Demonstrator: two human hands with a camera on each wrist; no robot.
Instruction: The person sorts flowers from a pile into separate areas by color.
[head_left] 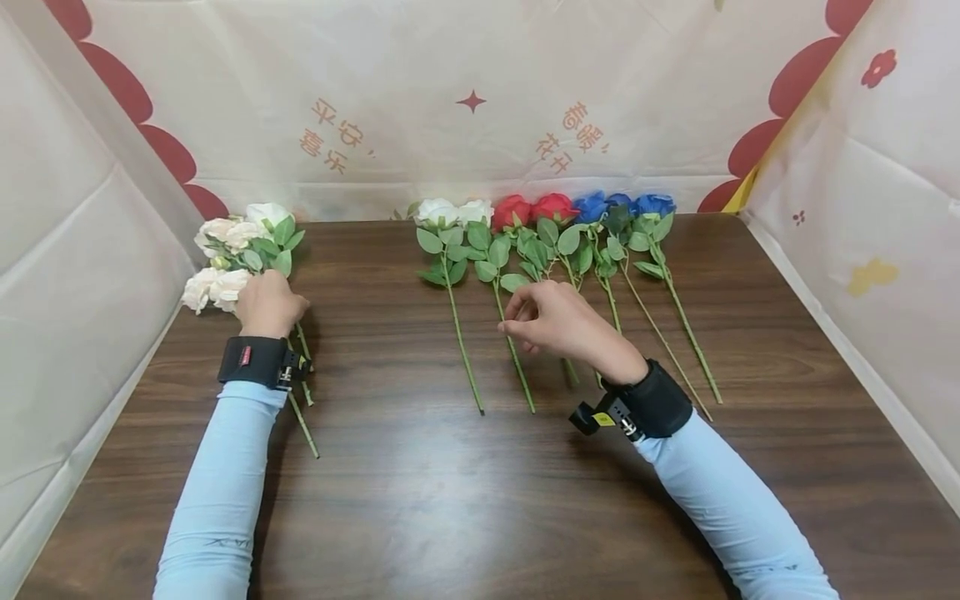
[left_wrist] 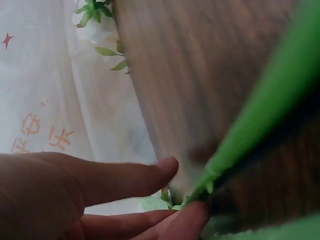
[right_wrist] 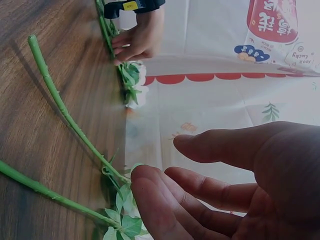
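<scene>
Cream roses (head_left: pixel 198 290) lie at ten o'clock; a careless drag by the left hand (head_left: pixel 270 304) could tangle their stems. Its thumb and fingers stand apart, fingertips beside a green stem (left_wrist: pixel 262 100), contact unclear. Near centre, the right hand (head_left: pixel 558 321), loosely parted, holds nothing; lowering it could disturb red roses (head_left: pixel 555 206) toward one o'clock.

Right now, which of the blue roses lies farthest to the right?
The blue rose at the right end of the row; the other blue blooms lie to its left, nearer the red roses.
</scene>
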